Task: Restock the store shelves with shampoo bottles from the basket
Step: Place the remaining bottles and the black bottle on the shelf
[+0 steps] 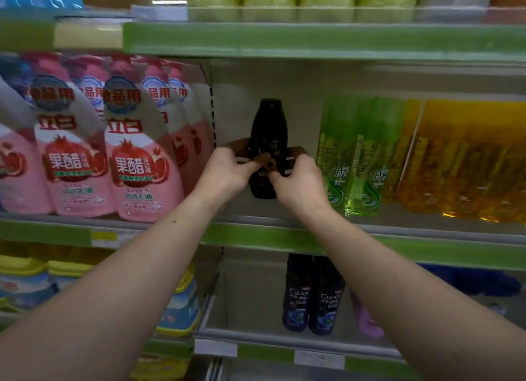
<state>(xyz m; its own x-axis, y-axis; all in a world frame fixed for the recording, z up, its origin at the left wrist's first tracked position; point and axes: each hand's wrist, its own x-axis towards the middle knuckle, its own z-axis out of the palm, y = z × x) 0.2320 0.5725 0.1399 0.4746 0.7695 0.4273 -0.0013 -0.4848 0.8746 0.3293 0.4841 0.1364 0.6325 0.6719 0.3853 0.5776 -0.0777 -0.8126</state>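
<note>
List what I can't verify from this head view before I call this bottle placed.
- Head view: the basket is out of frame, so the stock left is unknown.
- Head view: the black bottle label is blurred and partly covered by the left hand and right hand gripping it.
- Head view: whether its base rests on the shelf is unclear.
- Head view: the purple item below is mostly behind the right forearm.
</note>
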